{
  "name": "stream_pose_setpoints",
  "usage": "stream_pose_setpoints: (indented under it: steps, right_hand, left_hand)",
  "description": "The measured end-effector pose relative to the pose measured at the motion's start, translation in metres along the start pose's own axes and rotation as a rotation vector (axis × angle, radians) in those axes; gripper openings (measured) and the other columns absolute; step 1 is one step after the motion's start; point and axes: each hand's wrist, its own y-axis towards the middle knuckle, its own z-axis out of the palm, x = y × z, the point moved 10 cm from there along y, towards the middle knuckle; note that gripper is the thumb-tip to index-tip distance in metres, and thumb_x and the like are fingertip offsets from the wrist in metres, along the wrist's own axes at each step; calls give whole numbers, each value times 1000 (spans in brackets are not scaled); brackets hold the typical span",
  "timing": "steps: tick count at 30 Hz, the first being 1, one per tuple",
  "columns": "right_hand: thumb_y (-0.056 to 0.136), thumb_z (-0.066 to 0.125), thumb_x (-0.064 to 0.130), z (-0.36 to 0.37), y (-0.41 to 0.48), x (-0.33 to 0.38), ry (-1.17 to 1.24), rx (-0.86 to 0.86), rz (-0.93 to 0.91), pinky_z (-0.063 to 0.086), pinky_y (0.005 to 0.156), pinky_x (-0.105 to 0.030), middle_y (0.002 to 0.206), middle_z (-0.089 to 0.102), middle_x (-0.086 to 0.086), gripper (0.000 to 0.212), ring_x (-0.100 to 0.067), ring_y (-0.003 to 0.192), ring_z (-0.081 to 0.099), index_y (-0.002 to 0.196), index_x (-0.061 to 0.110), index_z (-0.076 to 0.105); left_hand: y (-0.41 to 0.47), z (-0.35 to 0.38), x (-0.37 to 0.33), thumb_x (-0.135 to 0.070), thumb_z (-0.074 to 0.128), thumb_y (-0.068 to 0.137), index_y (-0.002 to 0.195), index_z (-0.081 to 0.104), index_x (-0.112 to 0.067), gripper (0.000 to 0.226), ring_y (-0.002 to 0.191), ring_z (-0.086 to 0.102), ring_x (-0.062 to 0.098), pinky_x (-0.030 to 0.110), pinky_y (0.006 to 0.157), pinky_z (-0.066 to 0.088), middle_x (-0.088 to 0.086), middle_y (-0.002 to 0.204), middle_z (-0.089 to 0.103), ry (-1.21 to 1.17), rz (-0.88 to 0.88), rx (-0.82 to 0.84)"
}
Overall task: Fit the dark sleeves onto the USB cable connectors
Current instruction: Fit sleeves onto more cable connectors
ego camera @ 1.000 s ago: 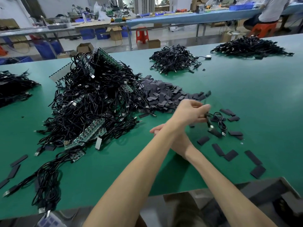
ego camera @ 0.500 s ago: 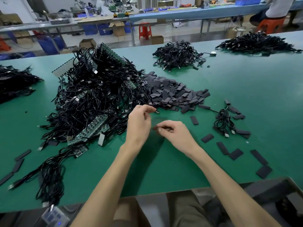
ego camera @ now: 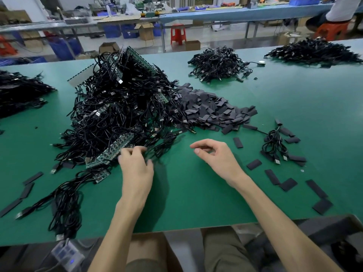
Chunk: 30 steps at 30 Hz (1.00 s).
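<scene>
Touching the near edge of the cable pile (ego camera: 121, 114) with my left hand (ego camera: 135, 167), grip unclear, I am hovering my empty, slack right hand (ego camera: 215, 157) nearer the sleeve pile (ego camera: 212, 110).

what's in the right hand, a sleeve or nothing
Nothing: the right hand is over the green table, fingers loosely curled, with nothing visible between thumb and fingertips.

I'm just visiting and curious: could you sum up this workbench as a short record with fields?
Left grip: fingers at the edge of the cable pile; hold unclear
Right grip: loosely curled, empty, over the green table
Sleeve pile: right of the cable pile, touching it
Small cable bundle: right of the Right grip, loose sleeves around it
</scene>
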Motion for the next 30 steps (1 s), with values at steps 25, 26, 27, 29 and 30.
stream_pose_setpoints:
  steps: [25, 26, 27, 29, 30]
  right_hand:
    - [94, 71, 2, 2, -1, 5, 231, 28, -7, 58, 77, -26, 87, 70, -6, 34, -13, 74, 67, 126, 10, 65]
    - [94, 70, 2, 0, -1, 5, 253, 13, -7, 57, 73, -23, 85, 70, -5, 32, -13, 73, 67, 124, 11, 66]
    - [94, 69, 2, -3, -1, 5, 274, -9, -3, 53, 68, -20, 83, 70, -2, 29, -13, 72, 67, 121, 12, 68]
    - [96, 66, 2, -7, -2, 2, 306, -52, 17, 48, 61, -17, 80, 71, 1, 24, -11, 69, 67, 116, 14, 70]
    - [96, 65, 3, -9, -2, 1, 321, -65, 26, 47, 60, -18, 80, 71, 2, 22, -10, 68, 67, 115, 14, 71]
  left_hand:
    - [-6, 79, -49, -12, 80, 88, 119, 67, -10, 34, 88, 72, 7, 22, 80, 56, 8, 108, 72, -907, -66, 228]
    - [-6, 77, -50, -13, 78, 90, 117, 68, -12, 29, 84, 72, 10, 27, 78, 58, 7, 104, 72, -894, -51, 219]
    - [-6, 76, -53, -12, 74, 93, 116, 68, -13, 23, 82, 72, 13, 32, 78, 60, 8, 102, 72, -885, -25, 207]
    - [-8, 70, -61, -2, 66, 97, 115, 67, -15, 22, 87, 72, 19, 35, 77, 61, 9, 106, 69, -840, 70, 176]
    - [-10, 65, -67, 3, 65, 95, 116, 67, -18, 29, 93, 70, 19, 33, 78, 61, 6, 110, 66, -778, 143, 149]
